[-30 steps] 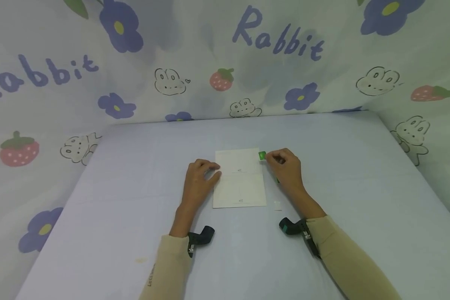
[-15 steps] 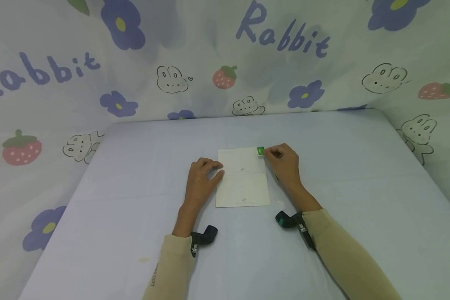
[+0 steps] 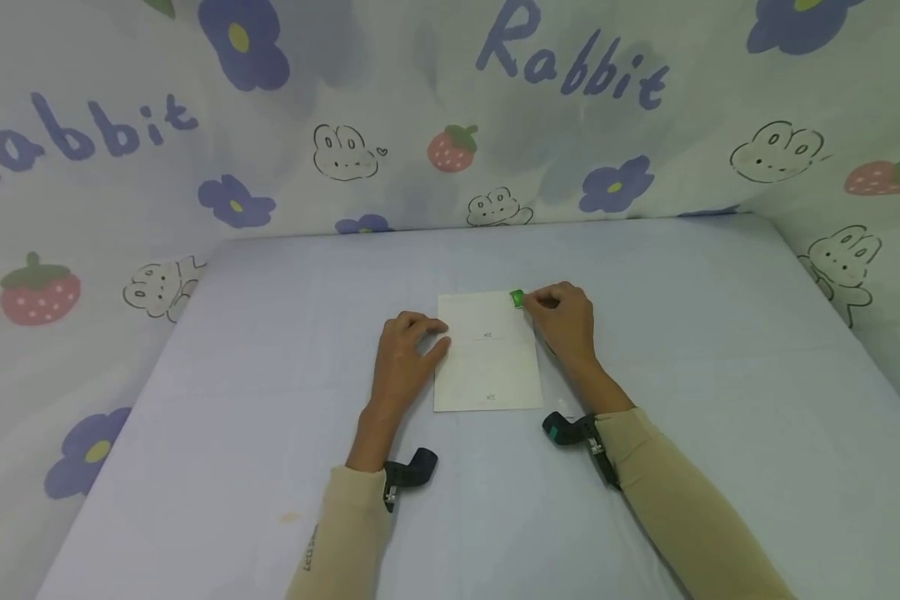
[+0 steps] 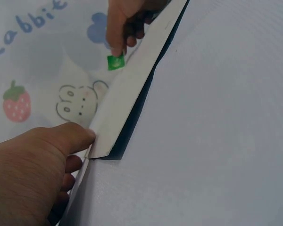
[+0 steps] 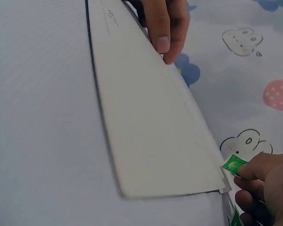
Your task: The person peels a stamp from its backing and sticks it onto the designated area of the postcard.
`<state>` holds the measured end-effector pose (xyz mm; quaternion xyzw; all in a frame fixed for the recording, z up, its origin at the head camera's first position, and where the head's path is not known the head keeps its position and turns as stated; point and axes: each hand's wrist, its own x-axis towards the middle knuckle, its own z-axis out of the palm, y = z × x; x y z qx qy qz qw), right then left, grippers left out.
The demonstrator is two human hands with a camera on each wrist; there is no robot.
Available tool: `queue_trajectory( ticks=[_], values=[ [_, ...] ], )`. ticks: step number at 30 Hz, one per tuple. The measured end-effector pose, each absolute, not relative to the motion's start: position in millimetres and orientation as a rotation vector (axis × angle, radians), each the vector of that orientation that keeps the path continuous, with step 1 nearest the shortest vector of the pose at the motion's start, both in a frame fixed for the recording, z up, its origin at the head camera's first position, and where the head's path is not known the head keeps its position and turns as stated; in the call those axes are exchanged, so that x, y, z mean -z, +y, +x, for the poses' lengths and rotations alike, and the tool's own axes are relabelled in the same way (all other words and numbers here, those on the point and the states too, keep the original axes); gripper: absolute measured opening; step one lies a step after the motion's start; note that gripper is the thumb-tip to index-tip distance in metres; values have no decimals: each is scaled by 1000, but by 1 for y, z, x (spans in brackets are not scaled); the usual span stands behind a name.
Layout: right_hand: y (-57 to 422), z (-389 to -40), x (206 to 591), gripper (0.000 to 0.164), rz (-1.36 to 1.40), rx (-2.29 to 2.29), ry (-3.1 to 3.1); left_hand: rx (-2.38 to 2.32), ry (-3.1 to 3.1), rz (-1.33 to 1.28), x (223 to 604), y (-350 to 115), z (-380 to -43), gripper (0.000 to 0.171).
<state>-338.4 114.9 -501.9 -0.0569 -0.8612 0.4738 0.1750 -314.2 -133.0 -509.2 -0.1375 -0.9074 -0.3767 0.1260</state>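
A cream card [image 3: 487,367] with a crease across its middle lies unfolded on the white table, small dark print on each half. The left hand [image 3: 402,362] rests at its left edge, thumb and forefinger apart and both touching the card. Between thumb and forefinger, the right hand [image 3: 568,325] pinches a small green sticker [image 5: 232,164] at the card's upper right corner. In the left wrist view the sticker [image 4: 115,62] sits at the card's far end; whether it is stuck down cannot be told. Below the right hand, another green piece [image 5: 235,219] shows in the right wrist view.
A small clear scrap [image 3: 564,407] lies on the table right of the card, partly behind the right wrist camera [image 3: 566,429]. A printed cloth [image 3: 390,108] with rabbits, strawberries and flowers hangs behind and beside the white table [image 3: 285,333].
The right hand has carried the green sticker left and slightly up, from beside the card onto its upper right corner. The left hand keeps its place at the card's left edge.
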Motion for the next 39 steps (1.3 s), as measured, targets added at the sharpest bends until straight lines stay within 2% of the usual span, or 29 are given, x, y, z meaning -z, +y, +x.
queue_trajectory(
  ticks=[39],
  values=[
    [113,-342,505,17,-46,-1151,-2515,1090,-2632,-431,506,-133,-315,16]
  ],
)
